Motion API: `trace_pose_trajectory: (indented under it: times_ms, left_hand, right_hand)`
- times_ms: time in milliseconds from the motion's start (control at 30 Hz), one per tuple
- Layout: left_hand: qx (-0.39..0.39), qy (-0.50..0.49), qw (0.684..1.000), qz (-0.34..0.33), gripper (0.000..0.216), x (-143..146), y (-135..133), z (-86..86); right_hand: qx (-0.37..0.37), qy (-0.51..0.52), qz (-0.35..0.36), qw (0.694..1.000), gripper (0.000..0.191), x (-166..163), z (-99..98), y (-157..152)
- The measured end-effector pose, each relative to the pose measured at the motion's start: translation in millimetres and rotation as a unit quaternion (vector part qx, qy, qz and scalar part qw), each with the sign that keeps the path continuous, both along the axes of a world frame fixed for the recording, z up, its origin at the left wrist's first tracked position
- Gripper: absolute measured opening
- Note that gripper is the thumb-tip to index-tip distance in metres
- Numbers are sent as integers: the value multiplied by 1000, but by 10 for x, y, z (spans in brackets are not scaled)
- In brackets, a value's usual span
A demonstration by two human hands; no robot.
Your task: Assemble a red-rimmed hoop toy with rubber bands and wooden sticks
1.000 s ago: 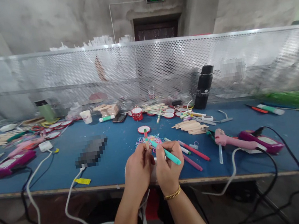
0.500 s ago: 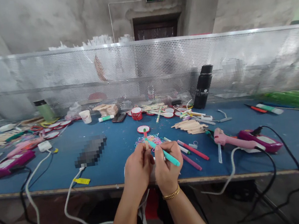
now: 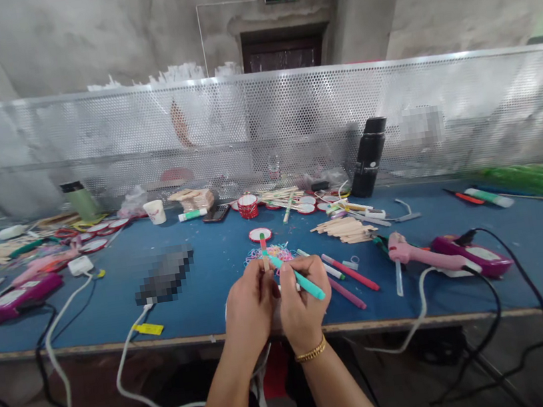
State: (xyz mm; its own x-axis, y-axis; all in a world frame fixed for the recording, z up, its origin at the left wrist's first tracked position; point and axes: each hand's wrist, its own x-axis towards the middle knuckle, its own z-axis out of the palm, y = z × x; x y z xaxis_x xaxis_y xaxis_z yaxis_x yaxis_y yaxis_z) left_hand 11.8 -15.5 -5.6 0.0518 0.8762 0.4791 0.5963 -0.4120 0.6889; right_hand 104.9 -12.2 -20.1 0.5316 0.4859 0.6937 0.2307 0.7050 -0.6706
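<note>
My left hand is closed round a wooden craft stick held upright, its upper part coloured red and green. My right hand grips a teal marker pen like a pencil, tip pointing up-left against the stick. Both hands meet over the near edge of the blue table. Just beyond them lies a small pile of coloured rubber bands.
Red and pink markers lie right of my hands. A pink glue gun with its white cord sits further right. Wooden sticks, a red-rimmed disc, a black bottle and a perforated metal screen lie behind.
The hands have shifted very slightly; the marker tip keeps working against the stick. Nothing else has moved.
</note>
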Motion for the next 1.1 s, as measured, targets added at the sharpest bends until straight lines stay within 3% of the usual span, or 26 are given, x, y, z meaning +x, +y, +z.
trace_pose_trajectory:
  times_ms: [1100]
  left_hand:
    - [9, 4, 1000, 8, 17, 8, -10, -6]
  right_hand:
    - [16, -17, 14, 1000, 13, 4, 13, 0]
